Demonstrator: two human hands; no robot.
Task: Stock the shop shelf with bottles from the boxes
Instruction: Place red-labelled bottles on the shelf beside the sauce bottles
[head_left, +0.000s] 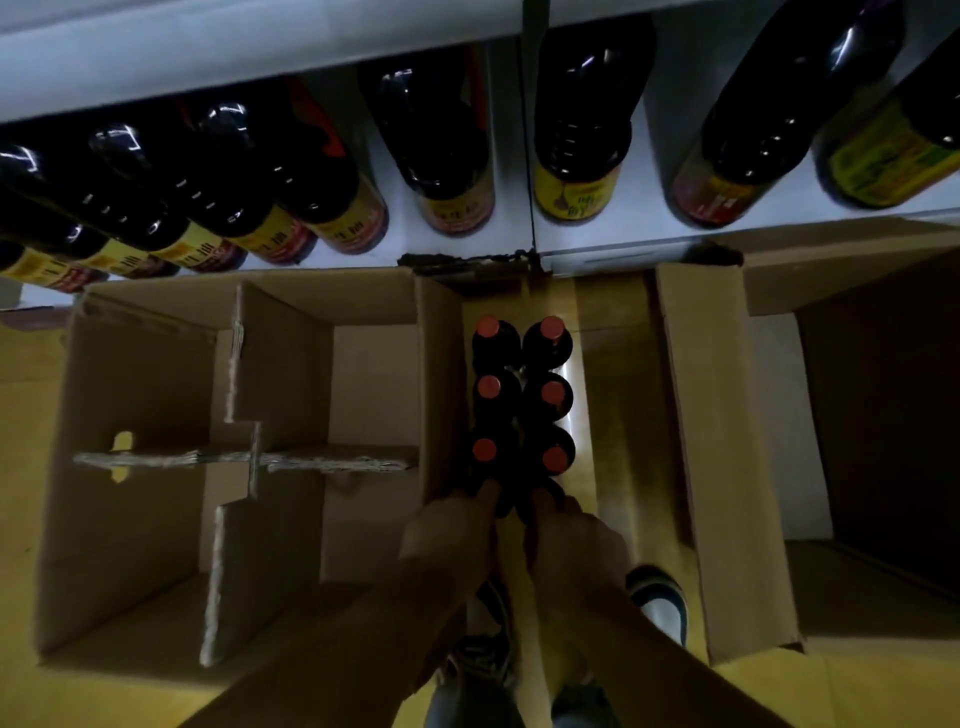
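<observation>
Bottles: a cluster of dark bottles (550, 400) with red caps is stood upright on the floor (26, 415) in two columns, in the gap between two cardboard boxes.
Near pair: the two bottles (511, 504) closest to the person are found directly under the hands, their caps hidden by the fingers.
Left hand: the left hand (452, 535) is closed round the top of the near left bottle, with the index finger laid forward along it toward the next cap.
Right hand: the right hand (579, 535) is closed round the top of the near right bottle, knuckles up.
Arms: both forearms are stretched down and forward, side by side, the hands nearly touching.
Left box: an open box (156, 364) is set just left of the bottles; only crossed card dividers (244, 457) are seen inside.
Right box: a second open box (727, 467) is set to the right, its long flap folded toward the bottles and its inside too dark to be read.
Shelf: a white shelf (649, 208) is seen beyond the boxes, lined with dark, yellow-labelled stock (441, 156).
Shoes: a shoe (660, 597) is seen below the right hand, and another (483, 660) between the forearms.
</observation>
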